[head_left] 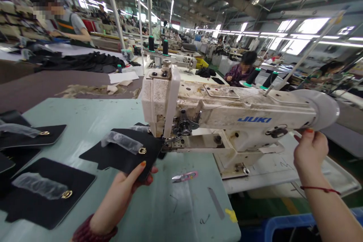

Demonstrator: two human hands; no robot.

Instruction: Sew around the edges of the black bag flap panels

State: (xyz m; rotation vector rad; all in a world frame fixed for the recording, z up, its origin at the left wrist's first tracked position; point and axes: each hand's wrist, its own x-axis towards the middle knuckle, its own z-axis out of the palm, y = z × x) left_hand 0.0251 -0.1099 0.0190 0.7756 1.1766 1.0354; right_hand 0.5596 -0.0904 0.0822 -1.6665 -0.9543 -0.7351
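At a pale green worktable [159, 215], you are pinching the near edge of a black panel [120, 160] with your left hand [134, 176], the thumb pressing on top and the fingers curling beneath, as the panel's right side is meeting the needle end of a white JUKI sewing machine [215, 98]. Your right hand [311, 153] is curling half-closed at the underside of the handwheel [323, 109]; whether it is gripping the rim, one cannot tell. On the panel, a clear-wrapped strip [121, 143] is ending in a gold-coloured fitting [142, 151]. A similar panel [68, 174] is lying to the left, with more stacking beside it. Pink-handled snips [185, 177], a flat grey strip [216, 203] and a yellow scrap [231, 215] are resting to the right of your left hand, while beyond the machine a co-worker in purple [240, 72] is bending forward
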